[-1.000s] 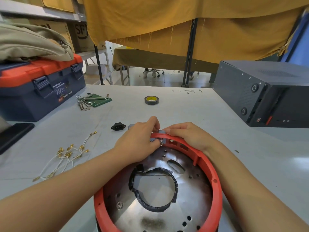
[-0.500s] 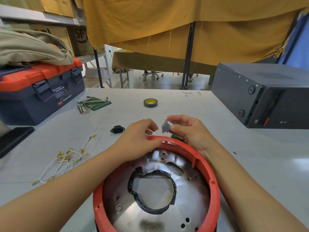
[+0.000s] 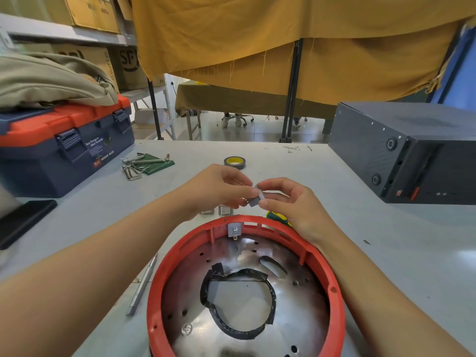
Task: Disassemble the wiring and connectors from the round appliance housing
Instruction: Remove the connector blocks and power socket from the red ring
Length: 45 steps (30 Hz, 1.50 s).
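The round housing has a red plastic rim [image 3: 164,269] and a shiny metal floor with a taped central hole; it sits on the grey table in front of me. A small grey connector [image 3: 255,198] is held in the air just beyond the rim's far edge. My right hand [image 3: 288,202] pinches it between thumb and fingers, and my left hand [image 3: 219,189] pinches it from the other side. Another grey connector [image 3: 234,230] is still clipped inside the far rim. Two small loose connectors [image 3: 217,210] lie on the table under my hands.
A blue and orange toolbox [image 3: 64,148] stands at the left with hex keys [image 3: 140,163] beside it. A tape roll [image 3: 234,161] lies ahead. A dark metal case [image 3: 404,150] fills the right. A thin metal strip [image 3: 144,284] lies left of the housing.
Both hands left the housing rim and rose away from it. The right hand pulled a grey connector free, and the left hand has now joined it on the connector.
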Motion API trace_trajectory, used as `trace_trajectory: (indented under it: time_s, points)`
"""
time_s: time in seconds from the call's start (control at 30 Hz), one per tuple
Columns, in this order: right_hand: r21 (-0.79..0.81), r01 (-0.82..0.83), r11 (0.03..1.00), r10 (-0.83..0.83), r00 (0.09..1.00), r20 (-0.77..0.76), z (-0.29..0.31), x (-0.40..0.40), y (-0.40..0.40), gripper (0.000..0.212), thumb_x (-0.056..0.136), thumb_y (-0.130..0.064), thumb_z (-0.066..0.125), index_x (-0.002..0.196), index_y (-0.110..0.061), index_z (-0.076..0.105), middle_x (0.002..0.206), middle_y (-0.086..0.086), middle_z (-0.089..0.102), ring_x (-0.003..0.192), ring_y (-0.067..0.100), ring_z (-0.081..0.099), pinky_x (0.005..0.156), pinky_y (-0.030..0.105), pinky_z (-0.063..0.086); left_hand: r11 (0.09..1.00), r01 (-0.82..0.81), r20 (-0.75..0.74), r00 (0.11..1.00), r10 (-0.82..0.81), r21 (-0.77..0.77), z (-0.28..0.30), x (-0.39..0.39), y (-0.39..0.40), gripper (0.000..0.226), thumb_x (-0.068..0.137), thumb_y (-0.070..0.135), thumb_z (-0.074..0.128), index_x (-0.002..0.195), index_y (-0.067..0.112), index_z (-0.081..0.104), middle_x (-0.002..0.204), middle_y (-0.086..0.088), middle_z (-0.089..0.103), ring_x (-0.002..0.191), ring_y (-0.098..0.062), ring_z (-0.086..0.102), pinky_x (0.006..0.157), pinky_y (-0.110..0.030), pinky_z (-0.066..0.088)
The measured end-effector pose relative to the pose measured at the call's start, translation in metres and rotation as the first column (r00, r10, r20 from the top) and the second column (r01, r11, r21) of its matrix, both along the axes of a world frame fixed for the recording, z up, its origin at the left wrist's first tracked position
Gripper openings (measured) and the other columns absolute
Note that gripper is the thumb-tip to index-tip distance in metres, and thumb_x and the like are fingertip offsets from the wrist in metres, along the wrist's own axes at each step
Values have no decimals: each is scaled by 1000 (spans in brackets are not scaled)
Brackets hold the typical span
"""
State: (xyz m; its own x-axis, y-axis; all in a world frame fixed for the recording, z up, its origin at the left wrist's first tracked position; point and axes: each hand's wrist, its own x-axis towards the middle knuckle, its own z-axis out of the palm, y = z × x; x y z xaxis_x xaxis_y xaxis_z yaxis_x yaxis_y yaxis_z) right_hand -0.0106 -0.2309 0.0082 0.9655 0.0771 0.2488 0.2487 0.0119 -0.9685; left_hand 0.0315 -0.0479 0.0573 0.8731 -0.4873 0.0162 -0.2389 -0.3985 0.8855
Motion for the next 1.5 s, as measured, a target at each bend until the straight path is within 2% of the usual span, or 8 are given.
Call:
trace_trajectory:
  time_s: [0.27,0.5,0.7,0.9,1.17,1.23,1.37,1.5]
  points:
    - [-123,32,992,-26,998,50,0,0,-2,30,82,-5,70,108,-19,67,108,-1,71,103,11,67,89,26,53,998,54,-60,997,-53,19,-3,11,-2,24,78,27,74,95,11,71,86,-4,74,81,-16,70,72,-21,55]
    - [-269,-55,961,22,992,-122,-8,-4,-10,23,86,-22,69,108,-29,67,111,-10,69,95,5,67,78,17,53,928,-15,299,949,-105,373,-8,41,3,37,80,30,72,116,27,64,105,2,66,87,-3,61,80,-17,47]
    - [-282,-28,959,-14,989,-145,-9,-1,-10,14,87,-21,67,100,-22,70,101,0,73,95,15,68,90,27,52,813,46,319,905,-280,581,-33,59,-8,40,87,16,64,127,20,59,120,-4,60,105,-16,57,97,-32,44]
    - [-272,-53,961,12,989,-149,-10,0,-11,12,87,-18,67,97,-22,71,96,-2,74,90,12,69,80,17,53,735,48,313,884,-346,677,-50,69,-8,38,91,16,57,129,22,57,127,-2,60,114,-18,53,94,-24,37]
    - [-322,-70,944,33,992,-120,-8,-2,-12,11,89,-20,65,95,-26,73,90,-6,74,85,8,69,75,16,51,799,-11,342,908,-244,602,-42,58,0,45,92,17,55,135,27,49,136,3,54,113,-16,54,99,-28,39]
    - [-351,-75,933,41,994,-103,-7,-3,-12,12,89,-22,64,93,-29,74,91,-9,74,86,6,69,75,15,51,856,-8,350,915,-202,516,-33,48,5,32,92,23,58,123,23,60,123,4,62,108,-9,57,97,-27,44]
    - [-353,-101,930,72,993,-95,-3,-7,-11,12,88,-22,66,92,-28,75,91,-8,74,86,6,69,73,13,50,895,50,282,940,-193,444,-15,20,20,15,89,36,60,92,26,71,85,11,70,74,3,60,69,-15,45]
    - [-437,-116,892,73,991,-114,3,-11,-10,13,86,-25,68,97,-27,75,92,-9,74,87,6,69,79,17,51,908,112,174,965,-196,403,-7,-5,37,11,85,37,65,91,30,71,78,18,69,71,1,60,64,-8,44]
